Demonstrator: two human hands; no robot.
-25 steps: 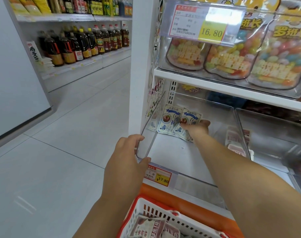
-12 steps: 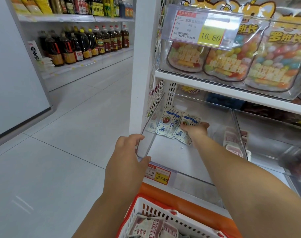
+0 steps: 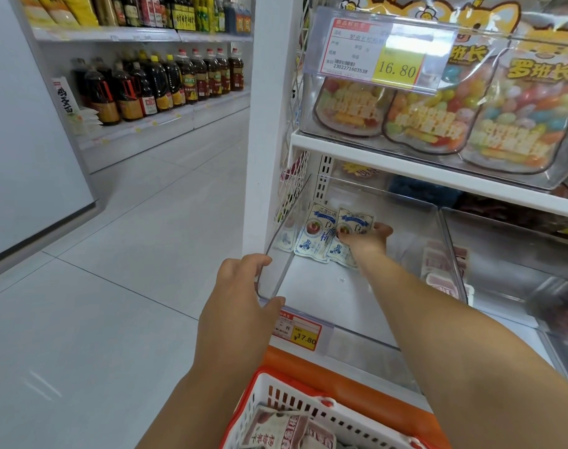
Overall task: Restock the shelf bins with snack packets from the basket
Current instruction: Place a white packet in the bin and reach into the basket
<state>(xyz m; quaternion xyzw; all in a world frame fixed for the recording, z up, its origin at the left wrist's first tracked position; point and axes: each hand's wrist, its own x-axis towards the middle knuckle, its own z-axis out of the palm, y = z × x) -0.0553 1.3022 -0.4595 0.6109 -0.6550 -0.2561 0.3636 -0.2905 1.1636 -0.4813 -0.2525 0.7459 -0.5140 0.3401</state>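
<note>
A clear plastic bin (image 3: 347, 286) stands on the lower shelf. My left hand (image 3: 240, 299) grips its front left corner. My right hand (image 3: 365, 239) reaches deep into the bin and holds a white and blue snack packet (image 3: 354, 223) upright against the back. A second matching packet (image 3: 315, 233) leans just left of it. Below me, the red and white basket (image 3: 276, 396) holds more packets (image 3: 286, 432) with pink print.
The neighbouring bin (image 3: 451, 254) to the right holds pink packets. Above, a shelf bin (image 3: 470, 118) holds bags of coloured candy behind a 16.80 price tag. A yellow 17.80 price label (image 3: 303, 335) sits on the shelf edge. Across the aisle, dark bottles (image 3: 159, 85) line shelves.
My right hand has pushed the packet slightly further back and more upright next to the other one. My left hand keeps its hold on the bin corner.
</note>
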